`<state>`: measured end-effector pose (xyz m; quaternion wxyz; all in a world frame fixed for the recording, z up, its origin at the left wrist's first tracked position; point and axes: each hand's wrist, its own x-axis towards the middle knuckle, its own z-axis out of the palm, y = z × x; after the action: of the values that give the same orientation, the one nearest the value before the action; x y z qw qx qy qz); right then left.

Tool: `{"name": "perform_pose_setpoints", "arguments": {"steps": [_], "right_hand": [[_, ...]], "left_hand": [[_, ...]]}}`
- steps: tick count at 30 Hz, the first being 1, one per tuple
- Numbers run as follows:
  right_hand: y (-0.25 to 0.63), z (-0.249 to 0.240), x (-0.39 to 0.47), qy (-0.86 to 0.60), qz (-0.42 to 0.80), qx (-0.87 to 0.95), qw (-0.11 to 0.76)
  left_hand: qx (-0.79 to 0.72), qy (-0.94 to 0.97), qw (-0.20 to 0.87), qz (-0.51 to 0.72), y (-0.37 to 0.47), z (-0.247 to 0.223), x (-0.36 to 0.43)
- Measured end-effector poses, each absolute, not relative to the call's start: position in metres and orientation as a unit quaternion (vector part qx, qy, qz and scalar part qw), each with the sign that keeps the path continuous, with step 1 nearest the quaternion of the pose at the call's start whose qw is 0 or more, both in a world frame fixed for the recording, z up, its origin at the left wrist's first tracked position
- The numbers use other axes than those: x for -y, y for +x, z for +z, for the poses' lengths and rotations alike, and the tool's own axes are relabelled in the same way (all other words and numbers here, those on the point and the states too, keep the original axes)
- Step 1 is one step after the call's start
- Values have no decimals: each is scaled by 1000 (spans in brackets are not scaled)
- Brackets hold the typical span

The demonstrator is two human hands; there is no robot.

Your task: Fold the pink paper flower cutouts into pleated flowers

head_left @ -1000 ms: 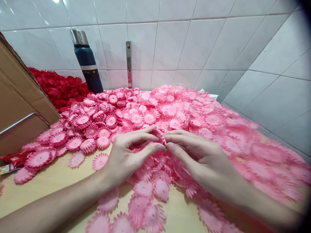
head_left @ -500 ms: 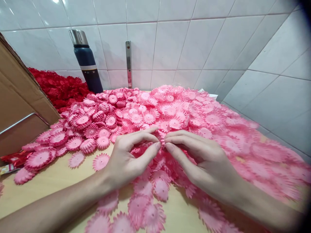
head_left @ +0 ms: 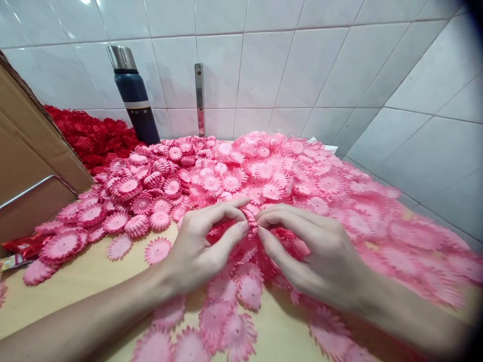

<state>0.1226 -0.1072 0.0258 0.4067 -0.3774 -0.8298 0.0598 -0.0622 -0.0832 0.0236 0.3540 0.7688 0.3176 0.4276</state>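
Observation:
Between my two hands is a pink fabric flower piece (head_left: 251, 221), its fringed petal edge turned toward me. My left hand (head_left: 211, 236) pinches its left side between thumb and fingers, with the index finger stretched over the top. On the right side, my right hand (head_left: 313, 241) grips the petals between thumb and bent fingers. Below and behind the hands lies a broad heap of pink flower pieces (head_left: 271, 191), round with notched edges and small centre holes. Several loose pink flower pieces (head_left: 215, 319) lie flat on the yellowish tabletop (head_left: 94, 301) nearer to me.
A dark blue bottle (head_left: 138, 100) with a steel cap stands at the back left, beside a pile of red flower pieces (head_left: 98, 133). A cardboard box (head_left: 33, 146) borders the left. White tiled walls (head_left: 271, 70) rise behind and right. A red wrapper (head_left: 26, 245) lies left.
The flower piece now shows its fringed edge between my fingertips, where it was barely visible before. My fingertips have shifted slightly on it; the surroundings look the same.

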Motion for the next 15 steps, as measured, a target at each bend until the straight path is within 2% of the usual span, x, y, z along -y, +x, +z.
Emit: {"name": "perform_pose_setpoints", "arguments": {"steps": [10,15], "right_hand": [[123,42,105,-435,39,791,428],[125,42,105,-407,45,804,432]], "left_hand": [[-312,758,338,462,-60,26,85],[-312,772,302,465,-61,26,84]]}}
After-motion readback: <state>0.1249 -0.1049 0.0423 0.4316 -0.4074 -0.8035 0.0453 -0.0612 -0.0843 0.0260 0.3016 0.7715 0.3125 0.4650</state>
